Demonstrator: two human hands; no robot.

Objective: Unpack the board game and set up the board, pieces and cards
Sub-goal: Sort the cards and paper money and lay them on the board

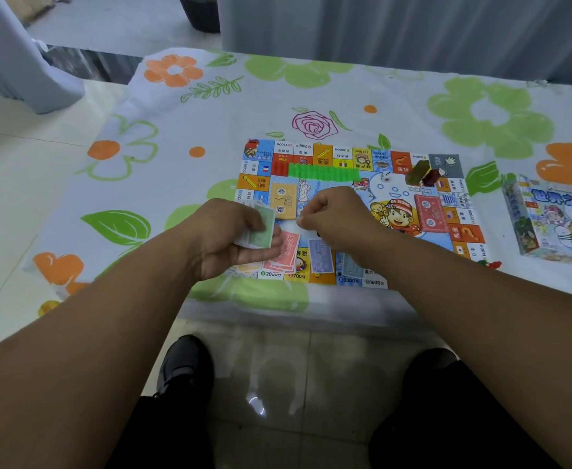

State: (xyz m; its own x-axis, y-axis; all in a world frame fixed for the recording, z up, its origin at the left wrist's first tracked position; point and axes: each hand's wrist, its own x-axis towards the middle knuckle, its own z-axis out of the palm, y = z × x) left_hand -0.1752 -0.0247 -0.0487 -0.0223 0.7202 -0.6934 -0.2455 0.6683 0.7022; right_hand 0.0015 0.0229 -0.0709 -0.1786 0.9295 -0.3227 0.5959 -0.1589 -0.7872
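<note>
The colourful game board [409, 165] lies flat on the flowered tablecloth. My left hand [230, 238] grips a small stack of paper money [260, 230], a green note on top, over the board's near left corner. My right hand [335, 218] hovers over the board's middle with fingers curled, pinching a thin pale note [300, 221] at its fingertips. Red notes [286, 252], a purple note [321, 257] and a pale blue note [350, 265] lie along the near edge. An orange card deck [282, 199] and a red card deck [430, 213] sit on the board.
A row of green houses [323, 172] with red pieces [280, 169] stands near the far edge, a die [385, 177] and dark blocks [421, 174] to the right. The game box [551, 220] lies at the right. The table's near edge [298, 299] is above my feet.
</note>
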